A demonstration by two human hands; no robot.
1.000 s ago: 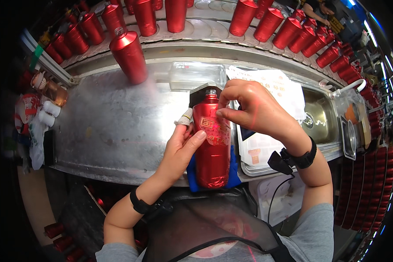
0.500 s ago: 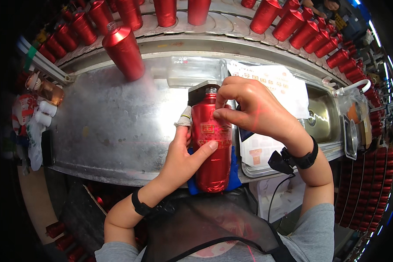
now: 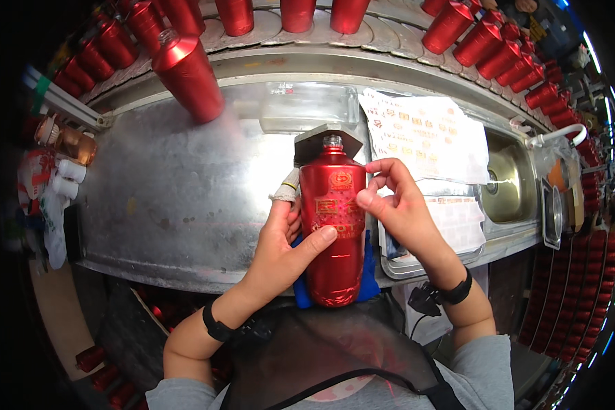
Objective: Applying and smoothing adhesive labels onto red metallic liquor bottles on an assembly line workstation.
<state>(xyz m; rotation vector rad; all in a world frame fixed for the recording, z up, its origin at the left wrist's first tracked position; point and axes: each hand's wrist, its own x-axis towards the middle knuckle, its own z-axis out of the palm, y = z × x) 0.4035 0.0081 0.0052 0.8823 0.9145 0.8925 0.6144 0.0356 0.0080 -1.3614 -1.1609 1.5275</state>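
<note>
A red metallic bottle (image 3: 335, 266) with a clear threaded neck lies in front of me, neck pointing away. Gold characters and a round gold emblem (image 3: 339, 179) mark its upper side. Below it is a blue pad (image 3: 370, 266), and its neck end rests at a dark angular support (image 3: 314, 145). My left hand (image 3: 288, 239) is closed around the bottle's left side, thumb on top; one fingertip wears a whitish wrap (image 3: 285, 193). At the bottle's right shoulder, my right hand (image 3: 400, 205) has index finger and thumb apart, both tips at its edge.
Another red bottle (image 3: 188, 78) stands on the metal table (image 3: 150, 225). Beyond it, a conveyor (image 3: 383, 37) carries several more. Printed sheets (image 3: 424, 137) lie right of my bottle, beside a sink (image 3: 509, 178). A clear rectangular container (image 3: 307, 109) sits behind the support.
My right hand has moved from over the bottle's upper front to its right edge, uncovering the round emblem. My left hand keeps its hold. Conveyor bottles have shifted right.
</note>
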